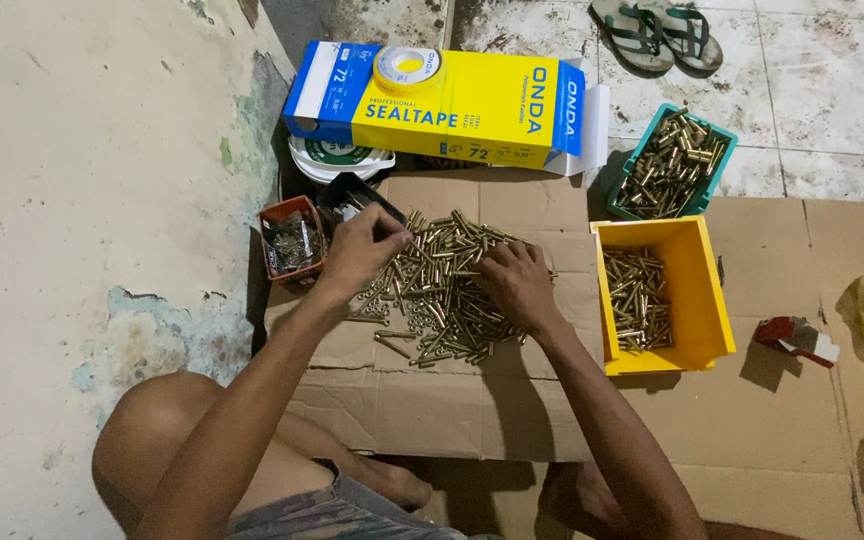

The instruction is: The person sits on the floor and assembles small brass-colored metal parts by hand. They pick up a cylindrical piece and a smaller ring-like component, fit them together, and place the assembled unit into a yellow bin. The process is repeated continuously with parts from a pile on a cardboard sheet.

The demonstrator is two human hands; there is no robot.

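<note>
A single head-worn camera looks steeply down from above the seated person, facing forward over the knees toward the yellow-and-blue carton [442,105] at the far edge. The flattened cardboard sheet [432,400] below that carton fills mid-frame at arm's length; a wall runs left of the carton, tiled floor lies beyond and to its right.
</note>
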